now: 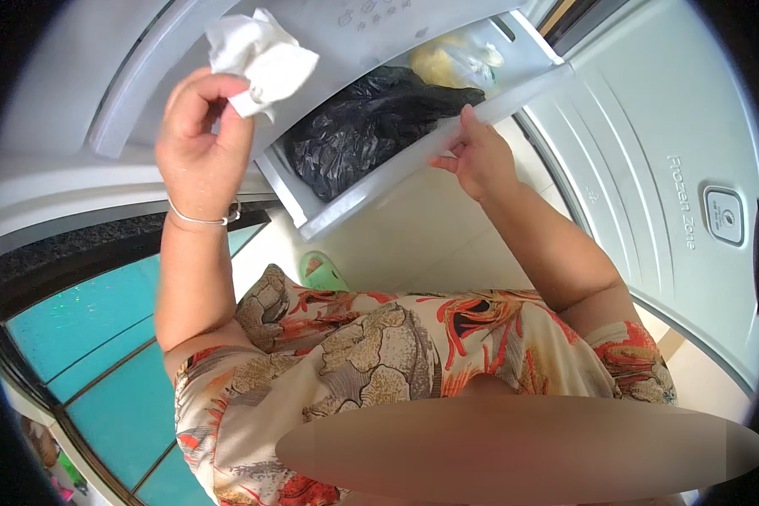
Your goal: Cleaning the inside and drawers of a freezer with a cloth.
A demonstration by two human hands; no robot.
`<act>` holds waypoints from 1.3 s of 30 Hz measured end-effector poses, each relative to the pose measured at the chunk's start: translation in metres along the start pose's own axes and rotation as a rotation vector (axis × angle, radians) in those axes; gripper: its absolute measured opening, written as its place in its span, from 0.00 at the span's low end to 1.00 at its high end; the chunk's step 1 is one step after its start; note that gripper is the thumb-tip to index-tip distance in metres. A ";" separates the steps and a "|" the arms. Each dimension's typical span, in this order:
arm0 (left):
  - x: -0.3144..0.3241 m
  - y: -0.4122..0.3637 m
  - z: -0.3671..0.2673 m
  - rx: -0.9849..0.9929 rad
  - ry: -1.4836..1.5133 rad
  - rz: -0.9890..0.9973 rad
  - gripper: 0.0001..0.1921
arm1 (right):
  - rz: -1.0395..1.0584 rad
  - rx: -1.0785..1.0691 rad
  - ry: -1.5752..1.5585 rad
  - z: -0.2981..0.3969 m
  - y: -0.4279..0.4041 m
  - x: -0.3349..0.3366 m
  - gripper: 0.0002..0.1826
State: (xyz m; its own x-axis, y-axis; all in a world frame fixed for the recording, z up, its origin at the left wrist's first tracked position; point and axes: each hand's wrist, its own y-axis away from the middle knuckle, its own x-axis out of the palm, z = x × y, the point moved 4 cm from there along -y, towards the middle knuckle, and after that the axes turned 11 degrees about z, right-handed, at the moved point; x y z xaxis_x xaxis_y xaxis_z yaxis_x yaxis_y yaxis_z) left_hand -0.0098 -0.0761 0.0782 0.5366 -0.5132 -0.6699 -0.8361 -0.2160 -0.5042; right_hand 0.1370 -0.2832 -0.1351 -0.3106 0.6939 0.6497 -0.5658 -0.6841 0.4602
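Observation:
Between the thumb and fingers of my left hand [205, 136] is a crumpled white tissue or cloth [262, 60], held up in front of the freezer's inner drawer front [316, 38]. My right hand [484, 155] is at the front rim of a pulled-out freezer drawer [379, 180], thumb over the top edge and fingers against its outer face. Inside the drawer lies a black plastic bag [360, 126], its contents hidden. Behind it at the right end is a clear plastic bag [452, 60] with something yellow in it.
An open freezer door [639, 158] stands on the right. At the lower left are turquoise cabinet panels [107, 341] with dark frames. Pale tiled floor [443, 234] shows below the drawer, with a foot in a green slipper [322, 273] on it.

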 end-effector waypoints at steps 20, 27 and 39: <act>0.024 0.010 -0.021 -0.152 0.213 0.501 0.13 | 0.299 0.061 0.087 0.012 0.006 -0.033 0.19; 0.132 0.075 -0.017 -0.012 0.020 0.879 0.09 | 0.225 -0.043 0.025 -0.003 0.002 -0.037 0.27; 0.224 0.014 -0.036 0.122 -0.345 0.763 0.16 | 0.122 0.064 -0.242 -0.008 -0.013 -0.059 0.43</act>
State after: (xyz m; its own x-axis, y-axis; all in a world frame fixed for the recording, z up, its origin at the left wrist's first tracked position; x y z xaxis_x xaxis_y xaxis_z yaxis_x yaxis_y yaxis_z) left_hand 0.0948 -0.2246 -0.0593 -0.1487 -0.1956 -0.9693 -0.9757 0.1884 0.1117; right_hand 0.1566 -0.3134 -0.1837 -0.1777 0.5365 0.8250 -0.4839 -0.7776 0.4015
